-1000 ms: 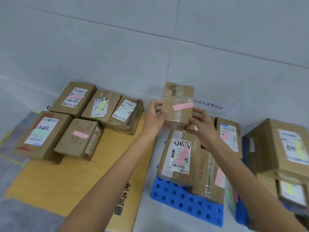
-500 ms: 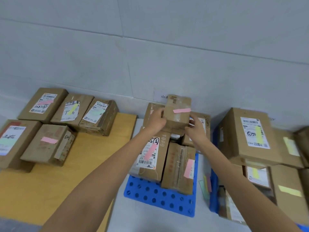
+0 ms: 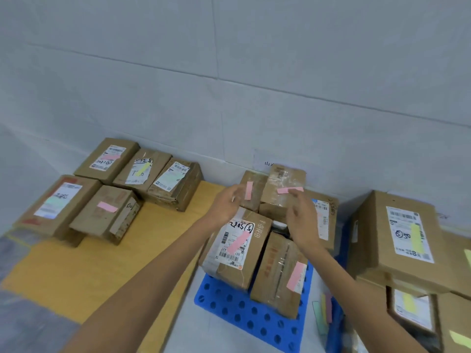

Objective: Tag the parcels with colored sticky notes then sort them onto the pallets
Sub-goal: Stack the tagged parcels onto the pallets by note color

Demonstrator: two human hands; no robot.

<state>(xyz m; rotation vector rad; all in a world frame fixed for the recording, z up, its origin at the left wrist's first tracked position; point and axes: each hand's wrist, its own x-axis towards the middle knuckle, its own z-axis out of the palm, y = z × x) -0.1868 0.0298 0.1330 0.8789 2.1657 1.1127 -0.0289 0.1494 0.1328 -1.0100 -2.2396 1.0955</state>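
Since the small pink-noted cardboard parcel (image 3: pixel 281 197) sits atop the stack on the blue perforated plastic pallet (image 3: pixel 239 314), placing seems done; left hand (image 3: pixel 225 203) and right hand (image 3: pixel 302 221) flank it, loose and empty, free to fetch another.

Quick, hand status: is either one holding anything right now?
Left hand: open, holding nothing.
Right hand: open, holding nothing.

Brown parcels (image 3: pixel 235 250) bear pink notes (image 3: pixel 290 190) on a blue pallet (image 3: pixel 244 317).

Fingers (image 3: pixel 235 196) motion-blurred, tips indistinct
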